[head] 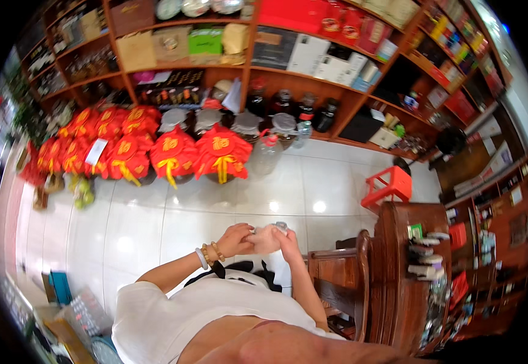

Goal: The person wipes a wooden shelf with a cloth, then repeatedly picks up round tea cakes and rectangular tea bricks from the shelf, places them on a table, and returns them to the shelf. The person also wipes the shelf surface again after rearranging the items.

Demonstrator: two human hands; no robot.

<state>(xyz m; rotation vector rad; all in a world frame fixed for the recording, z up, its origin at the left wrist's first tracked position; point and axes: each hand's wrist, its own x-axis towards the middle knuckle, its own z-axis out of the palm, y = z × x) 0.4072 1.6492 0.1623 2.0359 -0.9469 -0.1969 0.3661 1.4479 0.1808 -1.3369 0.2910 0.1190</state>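
Low in front of my white shirt, both hands meet at a pale pinkish, cloth-like thing [265,239]; blur hides its exact kind. My left hand [236,240] grips its left side, with the fingertips partly covered by it. Around that wrist are wooden bead bracelets [211,253] and a pale bangle [201,258]. My right hand [288,245] pinches the right side, thumb on top. A small grey ribbed piece [281,225] sticks out above the right thumb; whether it belongs to the pale thing I cannot tell.
Several jars with red cloth covers [222,152] stand on the tiled floor [191,218] ahead, beside a clear plastic bottle [266,154]. Wooden shelves [186,22] run behind. To the right are a red plastic stool [387,184], a wooden chair [336,255] and a wooden desk [384,282].
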